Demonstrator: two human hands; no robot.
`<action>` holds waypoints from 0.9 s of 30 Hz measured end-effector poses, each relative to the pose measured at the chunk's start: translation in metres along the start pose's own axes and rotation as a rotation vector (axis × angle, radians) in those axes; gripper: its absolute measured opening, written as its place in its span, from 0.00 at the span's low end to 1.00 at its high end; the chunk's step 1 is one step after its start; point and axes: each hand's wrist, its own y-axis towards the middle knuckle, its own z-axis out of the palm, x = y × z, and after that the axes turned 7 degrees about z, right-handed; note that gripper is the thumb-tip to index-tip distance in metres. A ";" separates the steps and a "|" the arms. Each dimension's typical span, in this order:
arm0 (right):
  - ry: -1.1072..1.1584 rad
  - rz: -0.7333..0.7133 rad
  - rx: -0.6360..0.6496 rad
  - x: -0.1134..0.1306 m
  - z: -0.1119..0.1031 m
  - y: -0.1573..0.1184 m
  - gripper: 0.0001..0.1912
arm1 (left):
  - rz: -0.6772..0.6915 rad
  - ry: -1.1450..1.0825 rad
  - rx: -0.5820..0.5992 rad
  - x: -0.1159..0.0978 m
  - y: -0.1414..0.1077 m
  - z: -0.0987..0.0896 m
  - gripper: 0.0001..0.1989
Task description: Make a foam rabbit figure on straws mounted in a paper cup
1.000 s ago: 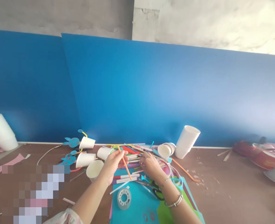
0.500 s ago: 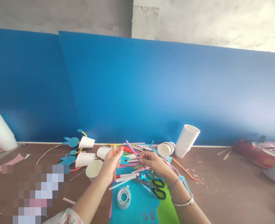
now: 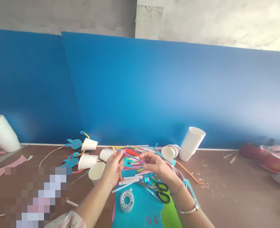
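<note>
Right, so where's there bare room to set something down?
Most room: brown tabletop right of the right hand, in front of the red bowl, though scraps dot it. A smaller patch: blue sheet between tape roll and scissors. Crowded: straws and markers beside the left hand.

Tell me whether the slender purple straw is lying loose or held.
Held: the left hand pinches the slender purple straw, which slants across to the right hand. Whether that hand grips it too, I cannot tell.
</note>
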 end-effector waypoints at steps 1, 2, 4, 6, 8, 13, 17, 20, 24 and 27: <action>-0.011 -0.012 -0.018 0.001 0.003 -0.001 0.17 | -0.020 -0.029 -0.008 0.000 0.000 0.000 0.21; -0.039 -0.026 -0.049 0.002 0.006 -0.002 0.16 | -0.041 -0.050 -0.017 0.000 -0.001 0.001 0.20; -0.127 -0.084 -0.167 0.004 0.011 -0.002 0.14 | -0.089 -0.054 -0.009 -0.001 -0.003 0.002 0.18; -0.212 -0.188 -0.359 0.006 0.013 -0.002 0.15 | -0.144 -0.018 0.024 -0.001 -0.005 0.004 0.16; -0.252 -0.320 -0.602 0.009 0.010 -0.002 0.16 | -0.198 0.050 0.029 -0.002 -0.007 0.006 0.16; -0.298 -0.357 -0.750 0.015 -0.003 -0.003 0.20 | -0.279 0.167 0.068 -0.006 -0.012 0.014 0.20; -0.322 -0.117 -0.482 0.008 0.008 0.003 0.23 | -0.338 0.193 0.261 -0.003 -0.023 0.020 0.21; -0.260 -0.030 -0.356 -0.001 0.022 0.008 0.23 | -0.318 0.214 0.365 0.004 -0.030 0.020 0.18; -0.243 -0.024 -0.275 -0.006 0.028 0.009 0.23 | -0.242 0.295 0.392 0.015 -0.032 0.017 0.17; -0.232 0.000 -0.227 -0.005 0.027 0.006 0.23 | -0.232 0.310 0.436 0.020 -0.032 0.015 0.18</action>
